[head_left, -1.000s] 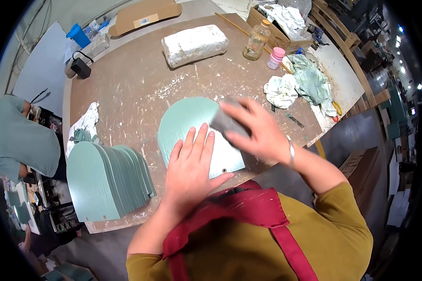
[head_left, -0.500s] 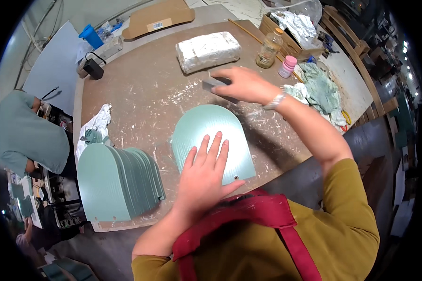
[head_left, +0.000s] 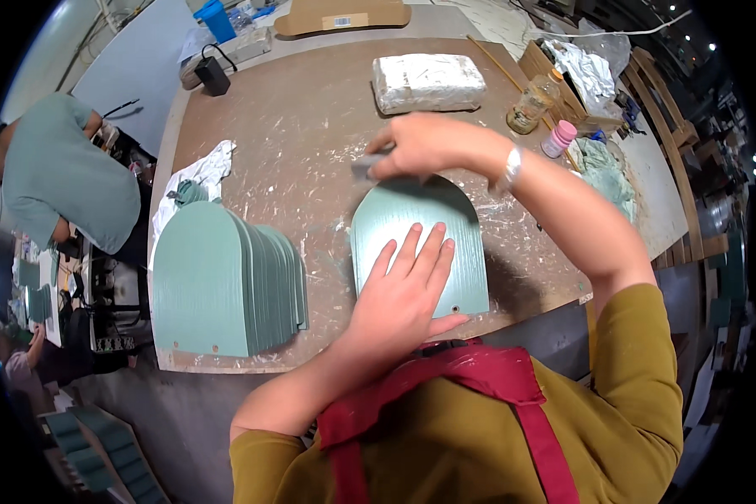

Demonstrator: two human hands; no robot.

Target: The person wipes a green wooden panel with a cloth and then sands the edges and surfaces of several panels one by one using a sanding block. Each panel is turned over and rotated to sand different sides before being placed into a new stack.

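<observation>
A green arch-topped panel [head_left: 470, 244] lies flat on the brown worktable, with a small hole near its straight lower edge. My left hand [head_left: 405, 281] rests on it palm down, fingers stretched and spread. At the panel's rounded far edge is my right hand [head_left: 416, 147], closed around a flat grey piece [head_left: 364, 166] that looks like sandpaper. The piece is blurred and partly covered by my fingers. To the left, a row of several matching green panels [head_left: 200, 281] stands upright, packed face to face.
A white wrapped block [head_left: 428, 82], a glass jar [head_left: 533, 105] and a pink bottle [head_left: 559, 139] stand at the far right. Rags [head_left: 605, 178] lie beyond them. Behind the panel row is a white cloth [head_left: 214, 168]. A co-worker [head_left: 71, 176] bends over at the left.
My right hand has come in from beyond the panel to its rounded edge with the grey piece. My left hand stays flat on the panel. The whole view has shifted.
</observation>
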